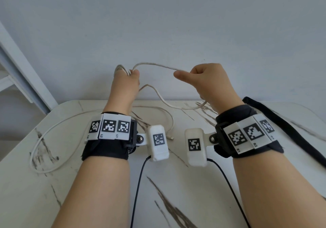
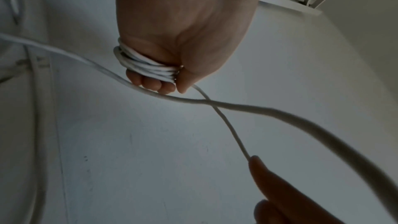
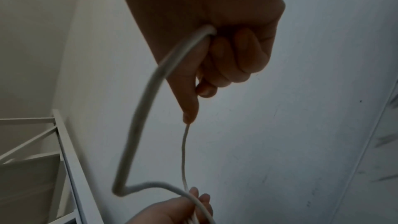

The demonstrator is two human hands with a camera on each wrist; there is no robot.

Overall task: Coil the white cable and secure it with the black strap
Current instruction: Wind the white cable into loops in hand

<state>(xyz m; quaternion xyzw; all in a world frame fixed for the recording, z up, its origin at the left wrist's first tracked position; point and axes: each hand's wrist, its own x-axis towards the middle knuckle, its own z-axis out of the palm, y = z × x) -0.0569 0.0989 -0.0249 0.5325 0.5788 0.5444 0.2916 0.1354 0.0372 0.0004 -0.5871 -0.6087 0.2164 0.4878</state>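
Note:
My left hand (image 1: 129, 77) is raised above the table's far edge and grips several turns of the white cable (image 2: 148, 68) wound round its fingers. From that bundle a strand of the white cable (image 1: 158, 67) arcs across to my right hand (image 1: 202, 79), whose curled fingers hold it, thumb stretched left. In the right wrist view the cable (image 3: 142, 108) leaves the fist (image 3: 228, 54) and loops down toward the left hand (image 3: 176, 210). The rest of the cable (image 1: 44, 139) lies slack on the table, its plug (image 1: 171, 137) near the middle. The black strap (image 1: 282, 127) lies flat at the right.
The white marble-patterned table (image 1: 176, 192) has a rounded far edge close to a plain wall (image 1: 176, 25). A white metal frame (image 1: 21, 69) stands at the left. Thin black leads (image 1: 139, 183) run from the wrist cameras toward me.

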